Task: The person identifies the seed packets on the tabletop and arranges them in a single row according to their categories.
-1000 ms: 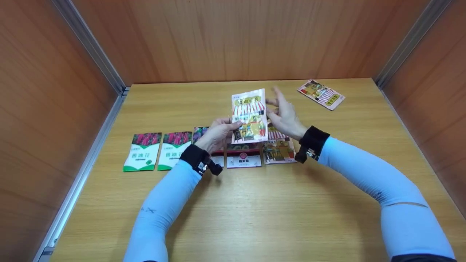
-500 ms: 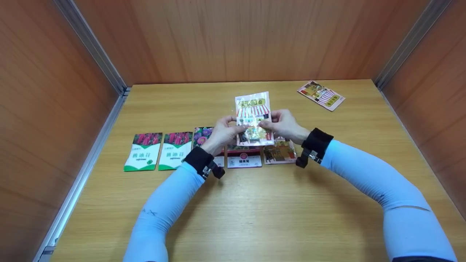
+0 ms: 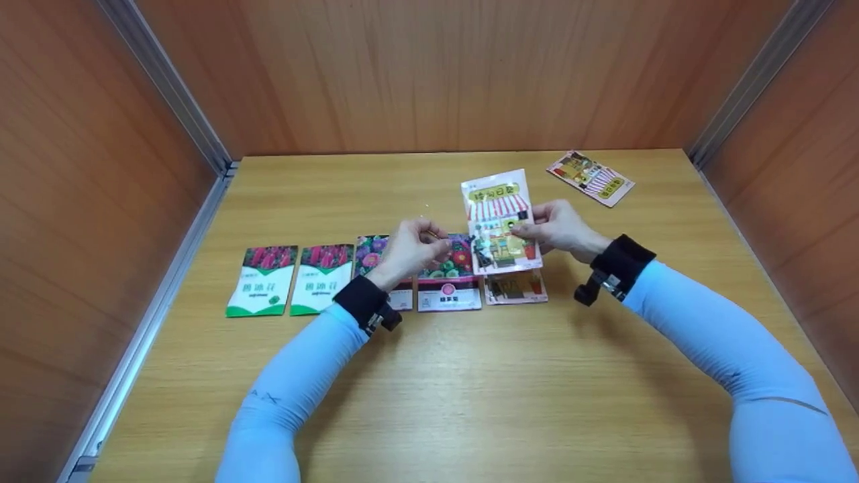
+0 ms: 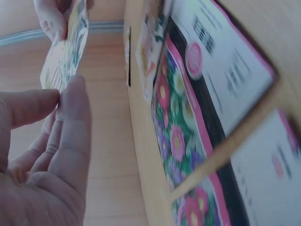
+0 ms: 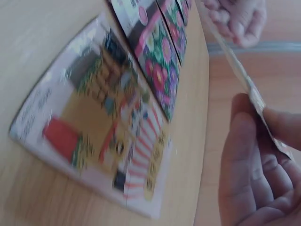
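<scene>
My right hand [image 3: 567, 231] pinches a seed packet [image 3: 496, 208] with a striped awning and yellow label, held raised and tilted above the row. Under it lies a matching packet [image 3: 517, 288], partly hidden in the head view but plain in the right wrist view. To the left, my left hand [image 3: 413, 251] hovers over two flower packets, its fingers loosely bent, thumb and index close together, nothing seen between them. One flower packet [image 3: 448, 292] shows mostly uncovered; the other [image 3: 371, 249], with purple blooms, is partly behind that hand.
Two white-and-green packets [image 3: 262, 282] lie side by side at the row's left end. Another awning packet [image 3: 592, 178] lies slanted at the back right. Wooden panels [image 3: 429, 74] wall the table [image 3: 483, 389] at the back and sides.
Both hands came to hold the awning packet; then my left hand let go and drew slightly left. My right hand has carried the packet right, over the matching one.
</scene>
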Motion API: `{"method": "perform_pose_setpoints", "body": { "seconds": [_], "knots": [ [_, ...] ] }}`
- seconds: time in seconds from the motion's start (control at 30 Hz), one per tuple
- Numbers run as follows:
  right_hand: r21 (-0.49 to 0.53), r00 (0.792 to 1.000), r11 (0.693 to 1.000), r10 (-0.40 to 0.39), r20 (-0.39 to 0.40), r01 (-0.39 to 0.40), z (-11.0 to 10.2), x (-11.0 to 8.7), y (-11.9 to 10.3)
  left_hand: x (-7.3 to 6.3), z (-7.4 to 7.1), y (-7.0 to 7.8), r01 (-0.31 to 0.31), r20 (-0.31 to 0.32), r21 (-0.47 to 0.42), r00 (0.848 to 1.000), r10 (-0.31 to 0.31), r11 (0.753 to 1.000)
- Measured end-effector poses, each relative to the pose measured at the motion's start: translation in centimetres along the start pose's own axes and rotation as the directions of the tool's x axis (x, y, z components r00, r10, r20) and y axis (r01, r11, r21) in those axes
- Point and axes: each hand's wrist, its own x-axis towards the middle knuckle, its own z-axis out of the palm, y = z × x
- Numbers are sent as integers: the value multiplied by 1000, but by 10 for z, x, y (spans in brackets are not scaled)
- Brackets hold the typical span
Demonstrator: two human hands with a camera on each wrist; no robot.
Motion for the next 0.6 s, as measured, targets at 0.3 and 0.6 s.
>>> {"method": "perform_pose_setpoints", "body": {
  "seconds": [0.3,0.6],
  "knots": [
    [-96,995,990,96,-35,-99,-42,-12,20,-12,-7,-11,-99,-116,699,961,249,708],
    [-124,973,966,230,6,-227,-76,-25,39,-13,-9,-17,-62,-101,853,955,280,519]
  ]
}}
